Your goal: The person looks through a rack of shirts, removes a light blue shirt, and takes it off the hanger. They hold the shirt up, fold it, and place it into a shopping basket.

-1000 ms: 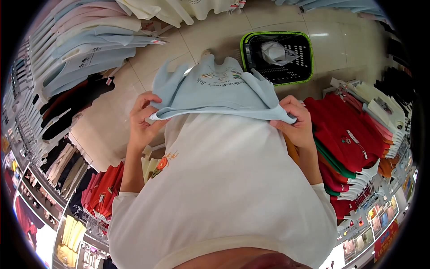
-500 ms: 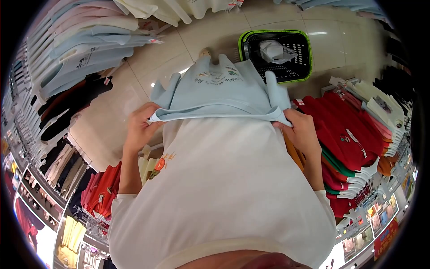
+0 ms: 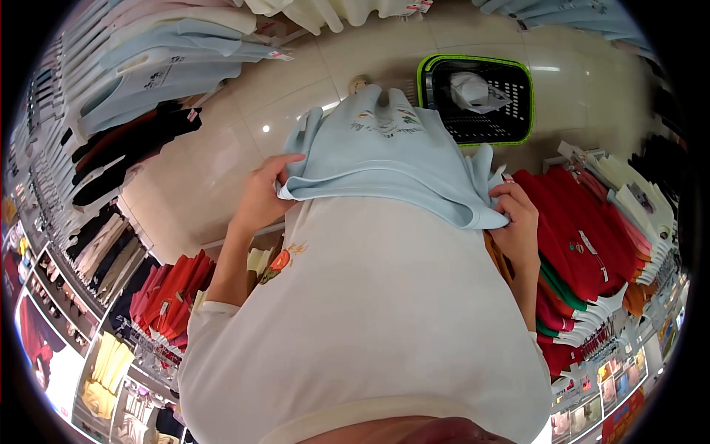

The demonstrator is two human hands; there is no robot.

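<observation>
A light blue shirt [image 3: 384, 166] with small colored embroidery and lettering hangs in front of my white top, its bottom hem toward me. My left hand [image 3: 268, 191] pinches the hem's left corner, thumb below and fingers above. At the right corner, my right hand [image 3: 515, 222] has its fingers curled around the fabric, and that corner sits lower than the left one. The sleeves lie bunched beside the body of the shirt, close to each hand. Part of the printed front is hidden in folds.
A black basket with a green rim [image 3: 531, 103] stands on the tiled floor [image 3: 214, 163], holding a white plastic-wrapped bundle [image 3: 473, 92]. Red sweaters [image 3: 573, 229] hang close by my right arm. Light blue and dark garments [image 3: 159, 85] hang on racks at the left.
The shirt's right corner has dropped lower and its sleeves have come in closer to the body. My hands have shifted their hold on the corners. The whole view has moved slightly.
</observation>
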